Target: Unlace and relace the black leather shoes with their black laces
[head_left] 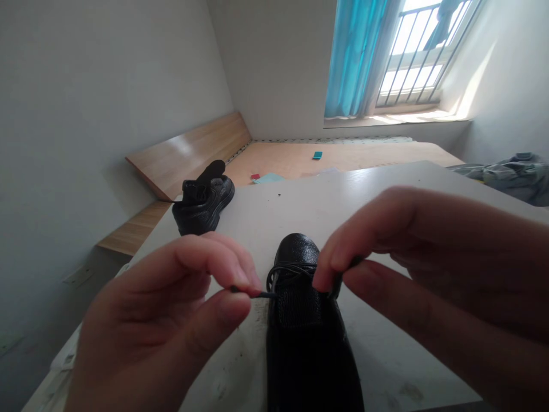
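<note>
A black leather shoe (304,343) lies on the white tabletop directly in front of me, with its toe pointing away from me and its black lace (261,294) forming a loop across the top. My left hand (158,320) pinches one lace end between thumb and forefinger, just left of the shoe. My right hand (429,274) holds the other lace end between its fingertips, at the shoe's right side. A second black shoe (203,203) stands farther off, near the table's far left edge, beyond both hands.
The white table (274,217) has a far corner ahead. Past it lies a light wooden surface (295,163) with small teal, red and pale blue items. A wooden board (189,154) runs along the left wall, crumpled grey cloth (506,177) lies right, and a blue-curtained window is above.
</note>
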Available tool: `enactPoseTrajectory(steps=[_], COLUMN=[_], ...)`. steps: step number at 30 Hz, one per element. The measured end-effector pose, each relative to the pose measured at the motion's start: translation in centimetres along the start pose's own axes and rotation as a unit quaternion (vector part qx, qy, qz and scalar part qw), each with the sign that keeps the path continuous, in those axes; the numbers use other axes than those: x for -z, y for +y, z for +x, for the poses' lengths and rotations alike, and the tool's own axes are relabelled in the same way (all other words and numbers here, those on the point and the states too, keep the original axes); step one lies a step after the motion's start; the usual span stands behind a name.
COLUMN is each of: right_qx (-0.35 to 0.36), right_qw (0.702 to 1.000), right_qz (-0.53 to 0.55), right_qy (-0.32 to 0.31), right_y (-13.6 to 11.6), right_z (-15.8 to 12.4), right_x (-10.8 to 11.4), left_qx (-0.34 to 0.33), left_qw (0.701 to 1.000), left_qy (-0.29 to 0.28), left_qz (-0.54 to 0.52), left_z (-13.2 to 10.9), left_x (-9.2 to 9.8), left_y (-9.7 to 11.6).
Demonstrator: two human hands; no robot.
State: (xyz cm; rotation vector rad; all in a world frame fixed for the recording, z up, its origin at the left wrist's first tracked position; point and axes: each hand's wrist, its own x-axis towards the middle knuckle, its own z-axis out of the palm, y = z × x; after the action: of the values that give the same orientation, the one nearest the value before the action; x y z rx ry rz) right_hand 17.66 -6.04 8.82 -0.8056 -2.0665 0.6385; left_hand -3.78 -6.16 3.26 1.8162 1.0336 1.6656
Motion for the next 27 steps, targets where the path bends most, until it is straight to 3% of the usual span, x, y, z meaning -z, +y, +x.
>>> enactPoseTrajectory(steps=[2, 4, 8, 13, 16, 21, 27], right_qx=[0.005, -0.003, -0.003, -0.032, -0.078, -0.148, -0.197], right_qw=[1.000, 0.999, 0.994, 0.990, 0.982, 0.941, 0.875], right_qz=[-0.011, -0.017, 0.056, 0.106, 0.138, 0.262, 0.376], right_qy=[-0.011, -0.044, -0.094, -0.082, -0.100, -0.155, -0.234], right_y=[-1.5, -1.8, 0.6, 2.5, 2.9, 4.7, 6.3], right_z=[1.1, 2.2, 4.1, 5.1, 5.2, 5.4, 6.1], right_x=[-0.1, -0.6, -2.0, -2.7, -2.5, -2.5, -2.5], left_qx=[-0.040, -0.025, 0.016, 0.067, 0.064, 0.067, 0.082], left_qw=[0.998, 0.996, 0.995, 0.993, 0.993, 0.992, 0.993], left_qy=[0.026, 0.057, 0.022, 0.097, 0.101, 0.097, 0.078], left_qz=[-0.044, -0.064, -0.092, -0.029, 0.003, 0.046, 0.026], left_z=[0.1, 0.1, 0.1, 0.2, 0.3, 0.4, 0.7], left_x=[-0.3, -0.4, -0.3, -1.0, -1.5, -1.6, -1.9], left_y=[-0.2, -0.4, -0.6, -0.7, -0.8, -1.3, -1.7])
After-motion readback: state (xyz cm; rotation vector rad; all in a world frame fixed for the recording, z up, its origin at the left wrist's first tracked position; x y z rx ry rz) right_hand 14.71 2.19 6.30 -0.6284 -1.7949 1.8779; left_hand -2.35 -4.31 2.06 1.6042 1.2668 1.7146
